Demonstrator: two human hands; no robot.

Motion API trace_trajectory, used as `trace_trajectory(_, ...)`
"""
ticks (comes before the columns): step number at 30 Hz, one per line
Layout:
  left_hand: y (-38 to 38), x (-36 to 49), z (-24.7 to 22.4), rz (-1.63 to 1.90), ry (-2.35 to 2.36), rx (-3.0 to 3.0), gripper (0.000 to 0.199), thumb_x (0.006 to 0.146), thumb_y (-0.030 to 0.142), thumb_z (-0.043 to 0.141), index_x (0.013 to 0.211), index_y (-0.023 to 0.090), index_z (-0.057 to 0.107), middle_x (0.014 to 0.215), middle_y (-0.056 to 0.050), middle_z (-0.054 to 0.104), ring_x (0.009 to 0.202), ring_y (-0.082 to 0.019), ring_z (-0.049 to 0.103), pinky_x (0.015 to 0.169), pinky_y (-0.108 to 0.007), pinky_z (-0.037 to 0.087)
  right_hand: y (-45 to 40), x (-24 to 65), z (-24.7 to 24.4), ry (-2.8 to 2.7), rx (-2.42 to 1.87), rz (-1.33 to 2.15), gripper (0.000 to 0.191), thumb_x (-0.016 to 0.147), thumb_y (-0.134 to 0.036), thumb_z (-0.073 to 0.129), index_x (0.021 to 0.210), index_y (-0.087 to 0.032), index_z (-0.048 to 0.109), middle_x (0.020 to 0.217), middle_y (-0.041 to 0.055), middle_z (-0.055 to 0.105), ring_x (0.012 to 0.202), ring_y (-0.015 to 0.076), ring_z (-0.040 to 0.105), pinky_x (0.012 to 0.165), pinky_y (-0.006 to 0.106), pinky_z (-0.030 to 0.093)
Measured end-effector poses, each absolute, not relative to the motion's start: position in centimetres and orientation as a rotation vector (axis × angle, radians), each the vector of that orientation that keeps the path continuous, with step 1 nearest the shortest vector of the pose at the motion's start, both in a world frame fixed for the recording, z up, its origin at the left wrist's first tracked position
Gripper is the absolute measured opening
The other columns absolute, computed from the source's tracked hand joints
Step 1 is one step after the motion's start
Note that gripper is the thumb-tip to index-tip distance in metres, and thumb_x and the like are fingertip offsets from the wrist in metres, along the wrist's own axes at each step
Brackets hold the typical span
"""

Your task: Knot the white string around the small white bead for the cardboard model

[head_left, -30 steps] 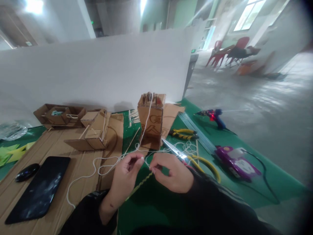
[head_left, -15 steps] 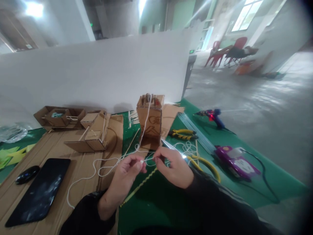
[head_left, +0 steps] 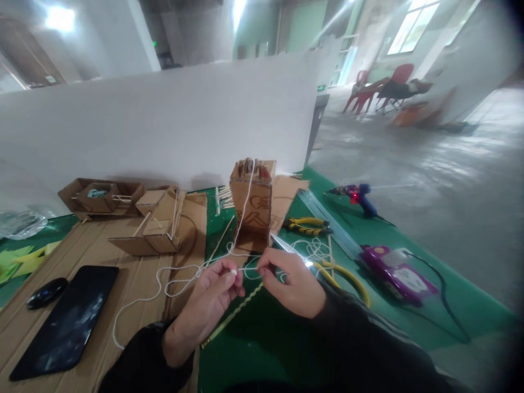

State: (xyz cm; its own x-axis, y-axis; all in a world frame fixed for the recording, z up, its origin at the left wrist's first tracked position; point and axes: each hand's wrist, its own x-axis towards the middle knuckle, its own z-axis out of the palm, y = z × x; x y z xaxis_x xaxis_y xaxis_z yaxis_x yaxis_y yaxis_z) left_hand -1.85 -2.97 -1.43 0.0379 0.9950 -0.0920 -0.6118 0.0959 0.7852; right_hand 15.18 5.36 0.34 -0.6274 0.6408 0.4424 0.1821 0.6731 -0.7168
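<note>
My left hand point(head_left: 213, 297) pinches a white string point(head_left: 248, 268) between thumb and forefinger, with a small white bit showing at the fingertips. To its right, my right hand point(head_left: 290, 281) is closed on the same string, and a short stretch runs between both hands. Just beyond them stands an upright cardboard box point(head_left: 260, 204); string hangs from its top down its front. More string lies loose on the left over the cardboard sheet. Beside my right hand rest scissors with yellow handles point(head_left: 347, 281), their blades pointing toward the box.
Yellow-black pliers point(head_left: 309, 225), a glue gun point(head_left: 356, 197) and a purple device point(head_left: 393, 275) lie on the green table point(head_left: 446, 295). On the left are cardboard models point(head_left: 151, 229), a black phone point(head_left: 65, 322) and a mouse point(head_left: 47, 293). A white partition point(head_left: 164, 120) stands behind.
The fingers of my left hand have shifted slightly around the string, and the stretch between my hands looks straighter. My right hand has barely moved.
</note>
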Motion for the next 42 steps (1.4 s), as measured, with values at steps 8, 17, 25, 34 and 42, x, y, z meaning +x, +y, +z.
trace_trajectory(8,-2.9,-1.8,-1.4,1.398,0.729,0.632,0.010,0.081,0.021,0.069,0.084,0.017,0.060,0.082,0.000,0.052,0.070,-0.009,0.050,0.066,-0.022,0.047,5.4,15.1,0.3,-2.194,-0.682,0.814,0.014,0.079,-0.008,0.049,0.071,-0.017,0.057,0.063,-0.0007,0.057,0.057,0.0114,0.051,0.055,0.022,0.038)
trace_trajectory(17,-3.1,-1.8,-1.7,1.447,0.726,0.626,0.013,0.080,0.022,0.070,0.084,0.019,0.057,0.076,0.002,0.053,0.065,-0.008,0.049,0.063,-0.021,0.043,5.2,14.8,-0.8,-2.481,-0.439,0.956,0.018,0.072,-0.003,0.052,0.075,-0.017,0.063,0.071,0.0005,0.061,0.062,0.0117,0.055,0.059,0.021,0.043)
trace_trajectory(25,-2.7,-2.0,-1.9,1.544,0.949,0.809,0.014,0.081,0.027,0.068,0.084,0.019,0.057,0.080,0.001,0.056,0.070,-0.011,0.052,0.066,-0.022,0.041,4.9,15.1,-0.1,-2.442,-0.311,1.174,0.021,0.073,-0.002,0.051,0.079,-0.016,0.064,0.075,0.0020,0.065,0.066,0.0126,0.060,0.060,0.021,0.048)
trace_trajectory(34,-3.2,-1.4,-1.8,1.464,1.359,1.238,0.009,0.085,0.027,0.062,0.090,0.019,0.061,0.088,-0.004,0.064,0.084,-0.018,0.060,0.076,-0.028,0.045,4.9,14.5,1.2,-2.113,-0.587,1.168,0.019,0.087,-0.021,0.059,0.104,-0.017,0.063,0.098,0.0067,0.068,0.090,0.0181,0.063,0.081,0.030,0.049)
trace_trajectory(42,-3.4,-1.3,-1.9,1.491,1.522,1.336,0.014,0.081,0.022,0.066,0.087,0.021,0.053,0.080,0.000,0.060,0.075,-0.015,0.058,0.070,-0.025,0.045,5.9,13.9,1.4,-2.092,-0.606,1.419,0.012,0.079,-0.026,0.071,0.083,-0.016,0.070,0.080,0.0038,0.067,0.075,0.0153,0.061,0.070,0.027,0.047)
